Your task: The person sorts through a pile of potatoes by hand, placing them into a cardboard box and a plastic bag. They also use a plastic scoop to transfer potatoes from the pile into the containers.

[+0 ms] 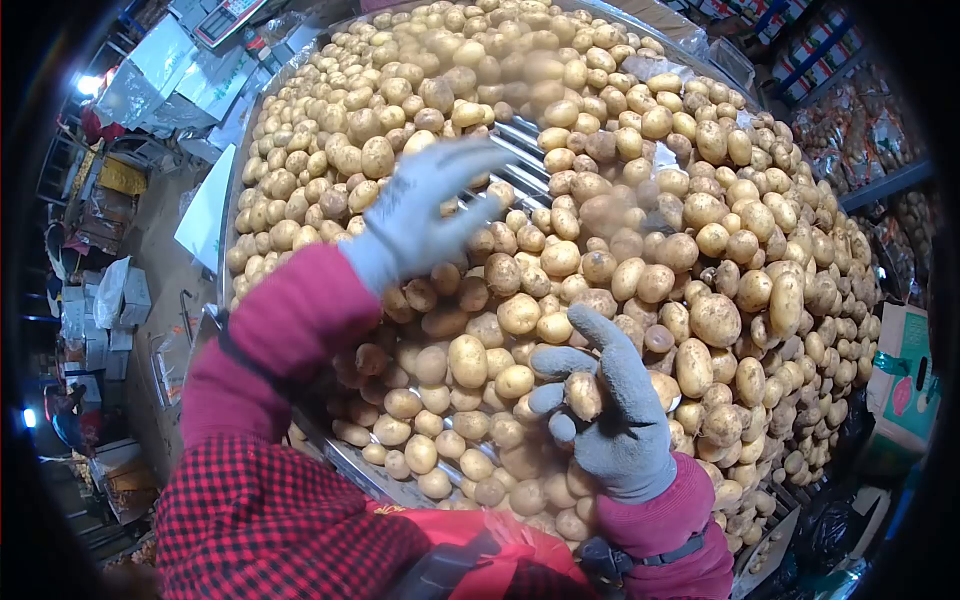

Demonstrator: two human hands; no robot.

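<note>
My left hand (425,210), in a grey work glove, hovers over the potatoes, slightly blurred. Its thumb and fingers are apart, and I see nothing held between them. Just beyond its fingertips, bare metal rollers (520,165) show through a gap in the heap. My right hand (625,425), gloved the same way, is palm up nearer to my body. A small brown potato (583,396) rests in its curled fingers, while the index finger and thumb stretch away. Loose potatoes (518,314) lie all around both hands, many with dirt on their skins.
The potatoes cover a wide metal-edged table. Scraps of pale wrapping (666,158) lie among them. A green and brown carton (905,380) stands at the right, beside black plastic bags (828,530). White boxes (122,295) are stacked on the floor at the left.
</note>
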